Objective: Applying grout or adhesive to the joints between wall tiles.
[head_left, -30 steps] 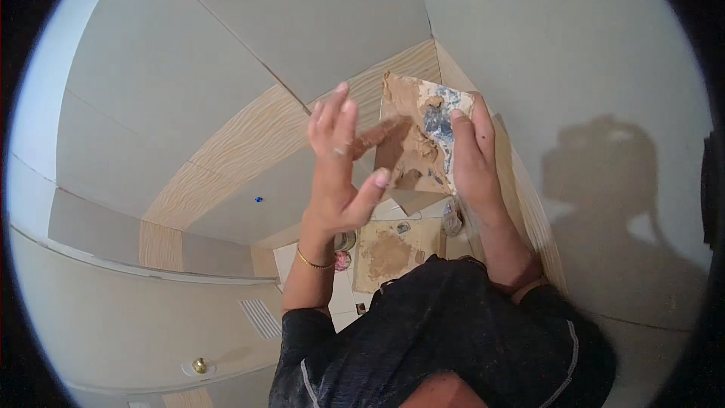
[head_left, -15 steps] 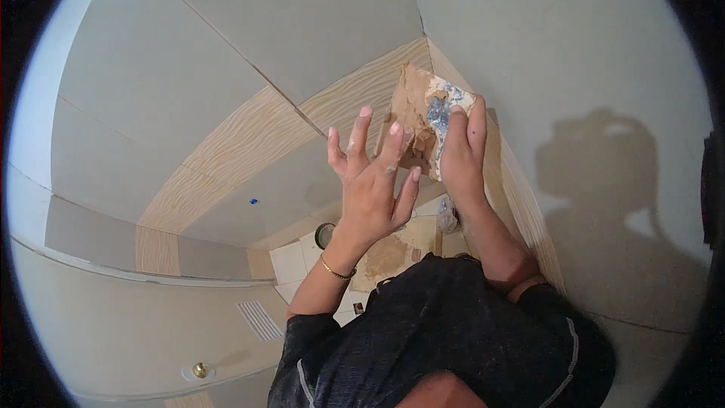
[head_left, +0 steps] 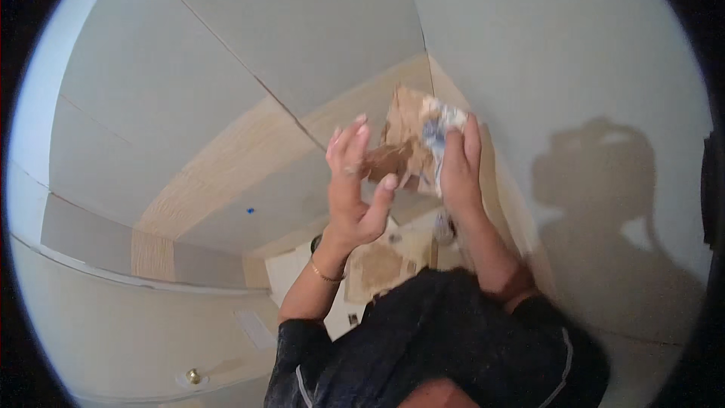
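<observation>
My right hand (head_left: 461,174) grips the right edge of a board (head_left: 414,125) smeared with brown paste and a bluish-grey patch, thumb on its face. My left hand (head_left: 353,196) is just left of the board, fingers raised and apart, thumb in front of its lower left part; whether they touch is unclear in the motion blur. Below, partly behind my body, lies a pale square piece (head_left: 377,264) with a brown stain.
Grey tiled walls (head_left: 302,15) with a beige wavy band (head_left: 204,159) meet in a corner. A shadow falls on the right wall (head_left: 619,45). A small blurred object (head_left: 444,228) sits low by the corner, and a brass knob (head_left: 193,375) shows at lower left.
My left hand shifted right with spread fingers, then moved back slightly left. The board rose slightly, then lowered. The whole view is now blurred.
</observation>
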`<state>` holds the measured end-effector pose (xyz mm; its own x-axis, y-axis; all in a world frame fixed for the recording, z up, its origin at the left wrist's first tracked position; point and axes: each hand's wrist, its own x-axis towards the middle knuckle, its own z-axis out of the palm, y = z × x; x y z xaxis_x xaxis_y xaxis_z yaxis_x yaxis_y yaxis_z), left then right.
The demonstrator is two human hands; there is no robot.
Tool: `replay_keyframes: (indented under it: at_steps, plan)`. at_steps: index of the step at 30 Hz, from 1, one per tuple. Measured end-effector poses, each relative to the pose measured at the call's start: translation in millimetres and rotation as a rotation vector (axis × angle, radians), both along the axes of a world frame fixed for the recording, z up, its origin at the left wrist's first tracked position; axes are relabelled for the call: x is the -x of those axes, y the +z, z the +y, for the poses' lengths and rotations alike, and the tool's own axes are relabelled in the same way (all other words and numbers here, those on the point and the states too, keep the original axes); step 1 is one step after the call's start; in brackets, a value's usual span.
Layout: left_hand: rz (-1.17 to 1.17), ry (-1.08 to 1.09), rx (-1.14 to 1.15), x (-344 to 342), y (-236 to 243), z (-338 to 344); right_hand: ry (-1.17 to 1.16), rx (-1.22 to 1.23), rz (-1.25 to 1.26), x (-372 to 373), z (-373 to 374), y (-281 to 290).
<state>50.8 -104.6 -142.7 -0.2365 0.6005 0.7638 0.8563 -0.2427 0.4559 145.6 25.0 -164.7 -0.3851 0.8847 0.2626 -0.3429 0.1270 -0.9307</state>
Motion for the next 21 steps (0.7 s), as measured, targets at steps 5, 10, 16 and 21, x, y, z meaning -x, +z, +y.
replay_keyframes:
  at_steps: [5, 10, 16, 21]
  plan:
    - [-0.223, -0.304, -0.172, 41, 62, 18, 0.11, 0.217, 0.042, 2, 6, -8]
    - [0.018, -0.194, -0.289, 90, 166, 71, 0.26, 0.089, 0.209, -10, 13, -5]
    - [0.518, 0.054, -0.447, 138, 334, 153, 0.183, 0.08, 0.185, -3, 7, 8]
    - [0.814, 0.291, -0.562, 149, 416, 202, 0.217, 0.127, 0.204, -9, 7, 9]
